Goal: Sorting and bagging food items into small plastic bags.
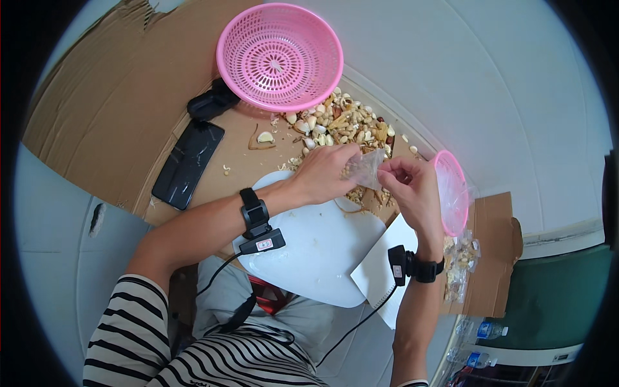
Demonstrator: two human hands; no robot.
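A person sat over a sheet of cardboard (129, 116) on the floor, seen from above. Both hands met near the picture's centre on a small clear plastic bag (366, 169). The left hand (325, 173) pinched the bag's left edge, fingers closed on it. The right hand (412, 190) held the opposite edge in a narrow pinch.

The bag looked thin, light and limp, likely slippery and easy to tear. It would probably handle best held by its rim, with the bottom supported.

A pile of garlic cloves and papery skins (342, 122) lay just beyond the hands, at twelve o'clock. A large pink basket (279, 55) sat farther off at eleven o'clock. A second pink basket (451, 193) stood on edge at three o'clock, just beside the right hand. A white board (316, 251) lay below the wrists, at six o'clock. A dark phone (188, 164) lay at nine o'clock.
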